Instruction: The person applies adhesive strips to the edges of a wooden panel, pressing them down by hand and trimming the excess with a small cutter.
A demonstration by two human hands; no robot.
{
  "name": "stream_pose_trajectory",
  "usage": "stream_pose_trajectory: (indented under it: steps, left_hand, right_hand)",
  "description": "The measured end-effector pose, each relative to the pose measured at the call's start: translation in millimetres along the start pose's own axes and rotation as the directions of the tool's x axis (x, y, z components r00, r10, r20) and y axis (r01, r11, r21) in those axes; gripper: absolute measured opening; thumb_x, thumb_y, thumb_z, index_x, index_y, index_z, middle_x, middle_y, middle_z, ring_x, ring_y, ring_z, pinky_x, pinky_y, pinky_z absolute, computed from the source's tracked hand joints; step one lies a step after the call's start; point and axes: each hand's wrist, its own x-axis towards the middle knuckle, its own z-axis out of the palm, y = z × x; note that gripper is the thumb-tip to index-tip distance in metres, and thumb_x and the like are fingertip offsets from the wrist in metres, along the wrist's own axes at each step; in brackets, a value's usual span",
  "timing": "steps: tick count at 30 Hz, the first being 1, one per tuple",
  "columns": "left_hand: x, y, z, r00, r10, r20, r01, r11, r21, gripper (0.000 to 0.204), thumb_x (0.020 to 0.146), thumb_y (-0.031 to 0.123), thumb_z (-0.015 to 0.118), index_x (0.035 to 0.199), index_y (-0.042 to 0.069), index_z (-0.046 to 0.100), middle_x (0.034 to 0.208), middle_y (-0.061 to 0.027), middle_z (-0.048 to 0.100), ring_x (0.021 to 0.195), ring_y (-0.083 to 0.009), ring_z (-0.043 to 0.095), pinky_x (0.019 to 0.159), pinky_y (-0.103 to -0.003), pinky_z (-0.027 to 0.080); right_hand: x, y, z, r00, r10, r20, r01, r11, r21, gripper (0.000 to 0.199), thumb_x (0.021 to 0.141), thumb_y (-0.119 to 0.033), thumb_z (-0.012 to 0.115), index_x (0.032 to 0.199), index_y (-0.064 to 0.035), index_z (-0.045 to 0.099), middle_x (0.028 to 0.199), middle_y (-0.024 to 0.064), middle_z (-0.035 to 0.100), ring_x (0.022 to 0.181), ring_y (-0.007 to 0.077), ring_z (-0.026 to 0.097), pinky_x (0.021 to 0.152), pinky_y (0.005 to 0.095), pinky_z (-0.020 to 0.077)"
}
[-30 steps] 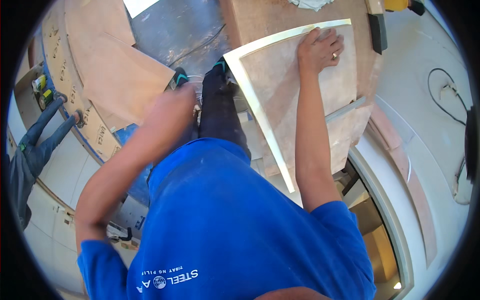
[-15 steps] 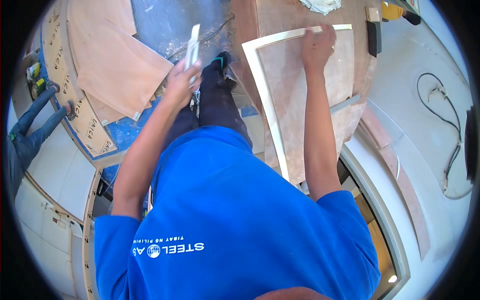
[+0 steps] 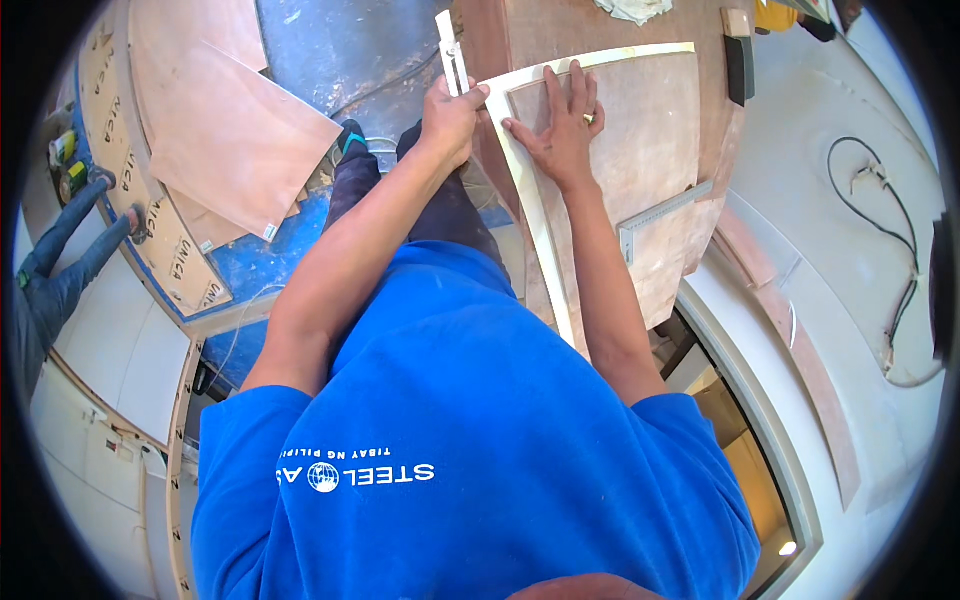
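At twelve o'clock the left hand [image 3: 453,125] is wrapped round a slim pale tool [image 3: 454,65]; the right hand [image 3: 568,148], fingers spread, rests on the wooden panel [image 3: 640,130] toward one o'clock. Steady, even pressure would serve best, fingertips (thumb especially) clear of the tool.

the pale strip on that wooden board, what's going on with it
A person in a blue shirt is working over the wooden board. The left hand grips a slim white tool, pointing away from the body, close to the pale strip's corner. The right hand is spread over the board, with its thumb and fingertips at the strip's two arms. A metal square lies on the board beside the right forearm.
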Motion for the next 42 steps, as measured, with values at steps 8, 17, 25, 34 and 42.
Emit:
stream_pose_trajectory:
  steps: [8, 17, 25, 34, 42]
  left_hand:
    - [15.8, 11.4, 39.9, 0.955, 0.287, 0.082, -0.296, 0.882, 0.366, 0.018, 0.096, 0.008, 0.068, 0.109, 0.002, 0.057, 0.09, -0.0151, 0.069, 0.081, -0.0296, 0.07, 0.071, -0.04, 0.055]
    - [-4.5, 71.0, 7.4, 0.72, 0.234, 0.653, -0.669, -0.016, 0.743, 0.05, 0.098, 0.008, 0.054, 0.147, 0.017, 0.051, 0.106, -0.0235, 0.07, 0.09, -0.0466, 0.067, 0.079, -0.053, 0.053]
    - [4.3, 102.0, 25.9, 0.669, -0.123, 0.733, -0.727, -0.313, 0.612, 0.068, 0.088, -0.005, 0.053, 0.153, 0.011, 0.044, 0.112, -0.0217, 0.066, 0.099, -0.0424, 0.065, 0.084, -0.051, 0.054]
    - [-2.3, 117.6, 53.3, 0.713, -0.272, 0.647, -0.694, -0.408, 0.593, 0.058, 0.091, 0.0, 0.052, 0.148, 0.008, 0.045, 0.108, -0.0225, 0.066, 0.09, -0.0396, 0.071, 0.075, -0.05, 0.057]
    - [2.4, 101.7, 58.7, 0.717, -0.205, 0.666, -0.638, -0.579, 0.508, 0.023, 0.095, 0.008, 0.051, 0.116, 0.001, 0.053, 0.082, -0.0186, 0.07, 0.073, -0.0354, 0.074, 0.057, -0.045, 0.059]
  right_hand:
    - [30.3, 44.9, -2.1, 0.992, 0.037, -0.123, -0.031, 0.998, 0.046, 0.099, 0.079, -0.063, 0.077, 0.156, -0.0129, 0.042, 0.168, 0.0194, 0.02, 0.157, 0.041, 0.008, 0.116, 0.0646, 0.0091]
    - [42.0, 43.7, 17.8, 0.926, 0.199, -0.322, -0.185, 0.98, 0.074, 0.063, 0.099, -0.045, 0.055, 0.148, -0.006, 0.051, 0.161, 0.0176, 0.038, 0.151, 0.0371, 0.029, 0.121, 0.0566, 0.0151]
    - [45.5, 39.5, 14.4, 0.92, 0.221, -0.324, -0.214, 0.975, 0.059, 0.055, 0.101, -0.039, 0.05, 0.146, -0.0076, 0.054, 0.16, 0.0153, 0.042, 0.151, 0.0347, 0.032, 0.121, 0.0569, 0.018]
    - [44.5, 39.5, 13.9, 0.92, 0.238, -0.312, -0.236, 0.971, 0.043, 0.052, 0.102, -0.036, 0.048, 0.144, -0.0074, 0.056, 0.16, 0.0143, 0.043, 0.151, 0.0339, 0.031, 0.121, 0.056, 0.0176]
    - [46.6, 38.2, 14.1, 0.924, 0.238, -0.3, -0.239, 0.97, 0.034, 0.053, 0.101, -0.035, 0.048, 0.146, -0.0064, 0.054, 0.16, 0.0138, 0.043, 0.151, 0.0334, 0.032, 0.121, 0.0546, 0.017]
